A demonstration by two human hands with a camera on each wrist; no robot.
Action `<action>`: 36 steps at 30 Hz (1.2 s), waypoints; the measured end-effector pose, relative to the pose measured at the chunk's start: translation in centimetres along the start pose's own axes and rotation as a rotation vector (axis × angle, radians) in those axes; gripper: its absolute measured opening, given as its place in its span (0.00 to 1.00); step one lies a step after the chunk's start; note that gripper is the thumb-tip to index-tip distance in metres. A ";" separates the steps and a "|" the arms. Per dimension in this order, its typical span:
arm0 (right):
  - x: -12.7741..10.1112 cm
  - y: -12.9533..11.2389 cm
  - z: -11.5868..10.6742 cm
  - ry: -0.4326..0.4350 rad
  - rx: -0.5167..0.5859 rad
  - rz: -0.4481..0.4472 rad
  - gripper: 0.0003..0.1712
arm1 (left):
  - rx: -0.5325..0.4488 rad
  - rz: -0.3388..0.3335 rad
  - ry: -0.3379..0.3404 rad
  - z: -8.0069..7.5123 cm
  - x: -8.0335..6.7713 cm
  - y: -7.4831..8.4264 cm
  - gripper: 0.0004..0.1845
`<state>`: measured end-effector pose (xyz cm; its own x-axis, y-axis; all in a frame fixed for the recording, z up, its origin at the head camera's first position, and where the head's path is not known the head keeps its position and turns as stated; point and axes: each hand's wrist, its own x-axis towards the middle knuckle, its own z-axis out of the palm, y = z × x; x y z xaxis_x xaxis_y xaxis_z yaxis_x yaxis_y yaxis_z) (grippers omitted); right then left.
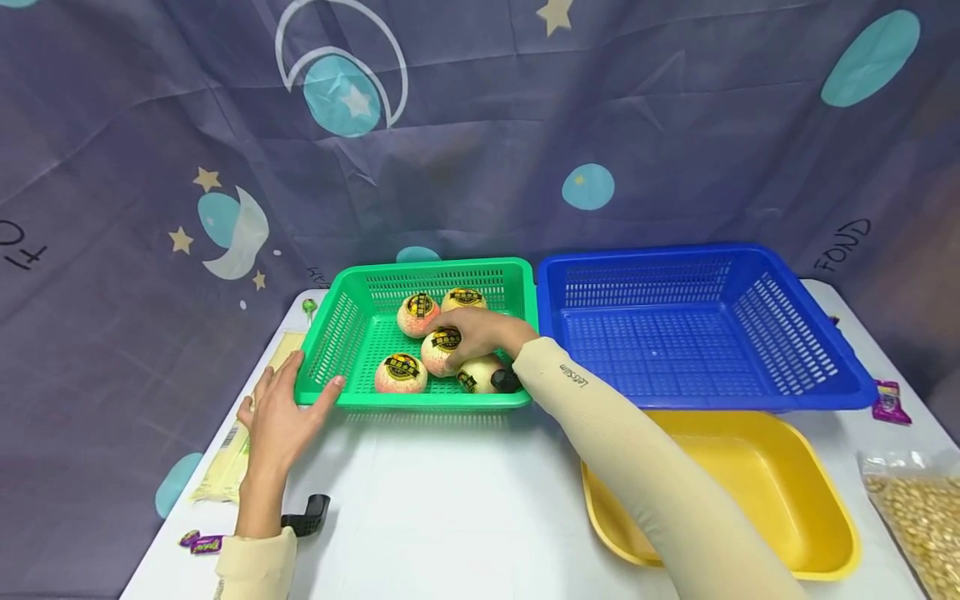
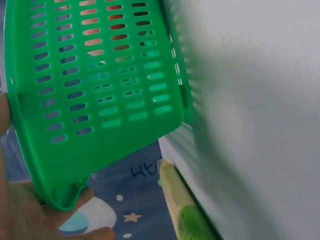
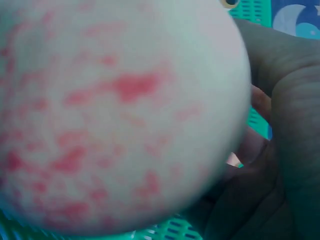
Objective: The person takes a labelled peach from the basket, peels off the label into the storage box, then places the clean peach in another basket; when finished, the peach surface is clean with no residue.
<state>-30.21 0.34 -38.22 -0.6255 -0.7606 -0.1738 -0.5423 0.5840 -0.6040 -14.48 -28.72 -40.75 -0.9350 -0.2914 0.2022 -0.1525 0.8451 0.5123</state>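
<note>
The person's right hand (image 1: 480,332) reaches into the green perforated plastic basket (image 1: 352,329), fingers curled over 1 round pale fruit with red speckles and a black-and-yellow sticker (image 1: 441,350); in the right wrist view that fruit (image 3: 115,115) fills the frame with the fingers (image 3: 292,125) wrapped behind it. 4 more such fruits lie in the same basket, touching or just beside the held one. The left hand (image 1: 281,412) braces the basket's near left corner, thumb against the front wall and palm outside the rim; its fingers look fairly straight, pressing rather than clamping. Just to the right stands an empty blue perforated plastic basket (image 1: 787,333), touching the green one, and nearer the person a yellow plastic tray (image 1: 825,500). All rest on a white table (image 1: 450,500).

The step in hand appears to be the grasp of a fruit. The next move probably calls for a clean lift clear of the neighbouring fruits and over the green wall, while the left hand steadies the basket
</note>
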 end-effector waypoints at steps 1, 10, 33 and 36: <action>-0.1 -0.1 -0.1 0.005 -0.001 -0.001 0.39 | 0.000 0.001 0.000 0.0 0.0 0.0 0.47; -1.7 -2.2 -2.4 0.097 0.050 -0.107 0.39 | -0.002 0.004 0.007 -0.1 -0.2 0.2 0.46; -15.4 -3.3 -4.0 0.295 0.115 -0.206 0.35 | -0.300 0.431 0.034 0.6 -0.7 10.2 0.29; -17.0 -3.2 -3.2 0.303 0.087 -0.204 0.35 | -0.363 0.479 -0.001 1.1 -1.4 11.6 0.27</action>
<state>-19.62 12.35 -30.87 -0.6538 -0.7332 0.1871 -0.6316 0.3925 -0.6686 -15.32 -18.01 -35.95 -0.8732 0.0847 0.4799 0.4047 0.6749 0.6171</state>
